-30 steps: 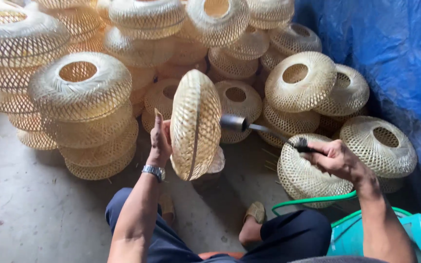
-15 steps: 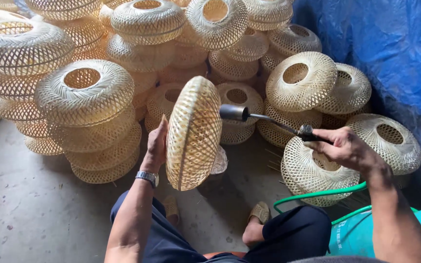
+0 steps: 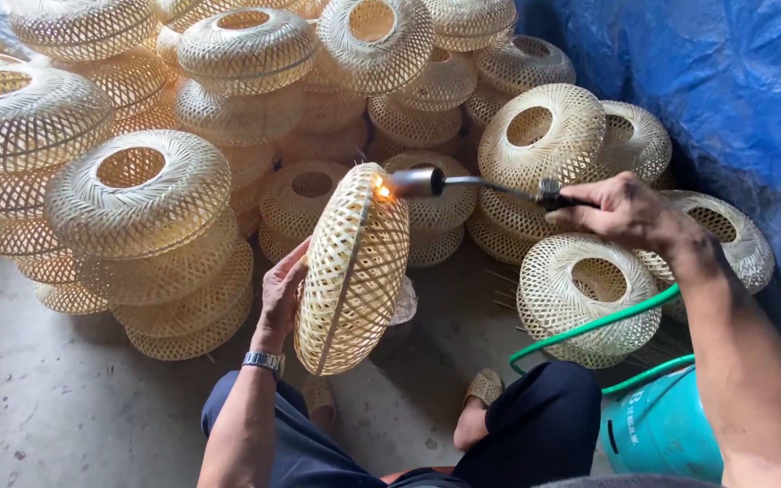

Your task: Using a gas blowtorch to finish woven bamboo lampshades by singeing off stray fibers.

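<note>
- Far left, stacks of woven bamboo shades [image 3: 137, 194] stand on the grey concrete floor [image 3: 38, 407]: squat, rounded forms of open lattice with a tighter band of weave ringing each round mouth, pale straw in colour.
- The left hand [image 3: 280, 294], a metal watch [image 3: 264, 361] at its wrist, is spread flat against the back of the held shade [image 3: 354, 271], fingers extended and bracing rather than curled around it.
- That shade stands on edge above the knees, its diagonal lattice facing right; a small orange flame [image 3: 380, 191] licks its upper rim, so by my reading the singeing is at one spot on the edge, with most of the surface unscorched (no darkened patches show).
- The torch [image 3: 463, 183], a dull metal nozzle on a thin rod, points left at the rim.
- The right hand [image 3: 621, 212] has its fingers wrapped tight round the torch handle.
- More shades [image 3: 580, 294] lie at right against a blue tarpaulin [image 3: 725, 99]; a green hose [image 3: 589, 330] loops to a teal gas cylinder [image 3: 662, 429].
</note>
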